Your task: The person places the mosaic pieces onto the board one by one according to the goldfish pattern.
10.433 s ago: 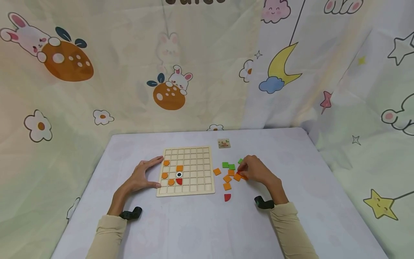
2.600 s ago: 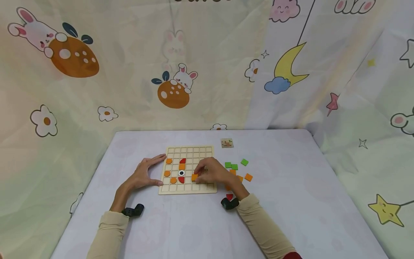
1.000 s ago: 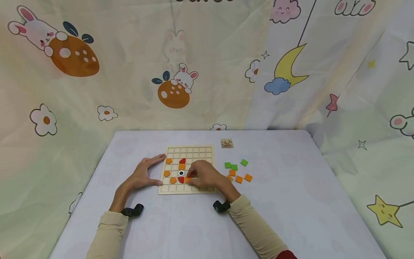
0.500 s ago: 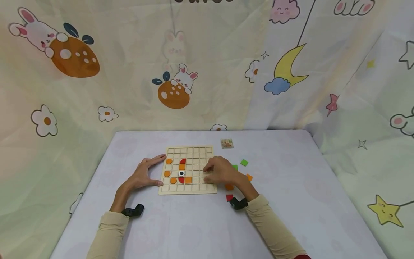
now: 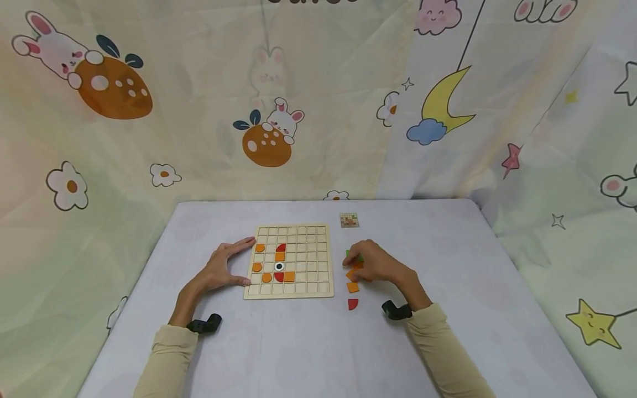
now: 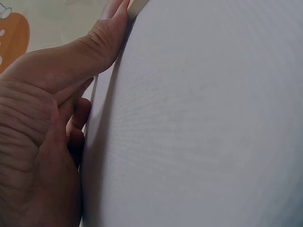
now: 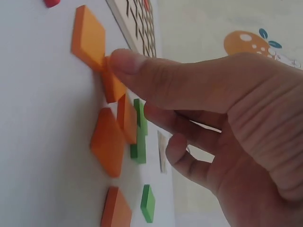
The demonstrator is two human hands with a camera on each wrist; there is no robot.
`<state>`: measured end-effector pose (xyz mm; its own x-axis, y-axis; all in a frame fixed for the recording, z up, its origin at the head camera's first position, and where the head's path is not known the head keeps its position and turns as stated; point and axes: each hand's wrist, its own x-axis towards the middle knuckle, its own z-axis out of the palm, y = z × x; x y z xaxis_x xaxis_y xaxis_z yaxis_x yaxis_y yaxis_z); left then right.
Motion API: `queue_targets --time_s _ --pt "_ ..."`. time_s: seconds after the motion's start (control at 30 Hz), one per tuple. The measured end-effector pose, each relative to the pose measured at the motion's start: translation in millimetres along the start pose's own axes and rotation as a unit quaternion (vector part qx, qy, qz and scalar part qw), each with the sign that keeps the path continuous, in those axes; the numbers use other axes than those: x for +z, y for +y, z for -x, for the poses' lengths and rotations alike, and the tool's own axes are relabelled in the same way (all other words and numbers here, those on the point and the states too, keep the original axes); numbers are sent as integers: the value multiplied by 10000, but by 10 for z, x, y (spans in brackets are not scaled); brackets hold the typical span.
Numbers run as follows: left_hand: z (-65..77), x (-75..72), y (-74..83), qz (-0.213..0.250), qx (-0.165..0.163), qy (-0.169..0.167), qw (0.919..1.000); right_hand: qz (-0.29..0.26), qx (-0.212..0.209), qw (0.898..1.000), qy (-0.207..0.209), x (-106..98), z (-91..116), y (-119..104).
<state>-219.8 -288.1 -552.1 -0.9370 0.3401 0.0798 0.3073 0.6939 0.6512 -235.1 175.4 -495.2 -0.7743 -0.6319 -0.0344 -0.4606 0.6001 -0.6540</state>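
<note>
My left hand (image 5: 217, 269) rests at the left side of a wooden grid board (image 5: 311, 260), fingers and thumb spread along its edge. On the board lie several orange discs (image 5: 256, 267), two orange square tiles (image 5: 290, 277), two red quarter-circle tiles (image 5: 281, 247) and a white eye tile (image 5: 279, 266). My right hand (image 5: 375, 262) is right of the board, over loose tiles, with thumb and index finger apart. In the right wrist view its thumb overlaps an orange square tile (image 7: 112, 87); other orange tiles (image 7: 108, 144) and green tiles (image 7: 147, 203) lie close by.
A loose orange tile (image 5: 353, 287) and a red quarter-circle tile (image 5: 353, 304) lie in front of my right hand. Behind the tiles is a small picture card (image 5: 349, 220). A white cloth covers the table (image 5: 298, 348); a printed curtain (image 5: 199, 138) hangs behind.
My right hand has set an orange square tile beside the lower red tile, let go and moved right to the loose tiles. Earlier a red quarter-circle was added above. My left hand stays at the board.
</note>
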Motion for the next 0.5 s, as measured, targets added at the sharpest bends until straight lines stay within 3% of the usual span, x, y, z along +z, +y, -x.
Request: queue_targets --time_s 0.3,0.5 --pt "3 0 -1 11 -20 -30 10000 128 181 9995 -218 -5 75 35" --pt "5 5 -10 72 -1 -15 10000 279 -119 9995 -71 23 100 54"
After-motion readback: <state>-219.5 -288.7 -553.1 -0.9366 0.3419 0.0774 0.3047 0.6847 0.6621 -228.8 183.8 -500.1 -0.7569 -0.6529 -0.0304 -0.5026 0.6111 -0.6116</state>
